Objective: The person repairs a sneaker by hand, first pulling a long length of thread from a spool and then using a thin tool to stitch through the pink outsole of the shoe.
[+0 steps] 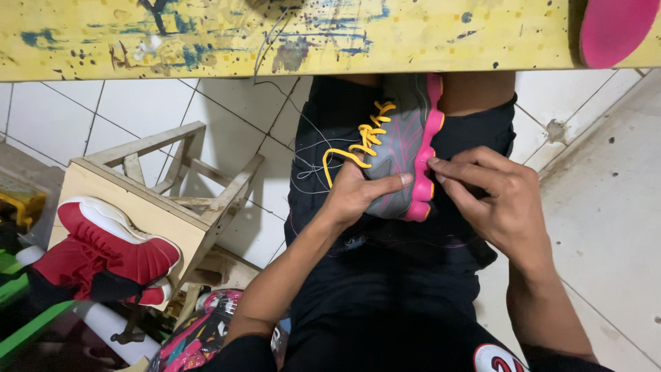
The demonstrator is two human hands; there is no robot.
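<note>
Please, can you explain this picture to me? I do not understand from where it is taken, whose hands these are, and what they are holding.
There is no machine here. The one picture comes from a camera worn on a person's head, looking down at their own lap and hands. The left hand grips a grey shoe with a pink sole and yellow laces, resting on the lap. The right hand touches the pink sole edge with its fingers. Thin thread hangs loosely beside the shoe. Above is the edge of a paint-stained yellow table, with a pink insole on it. To the left, a red shoe lies on a wooden stool over a white tiled floor.
</note>
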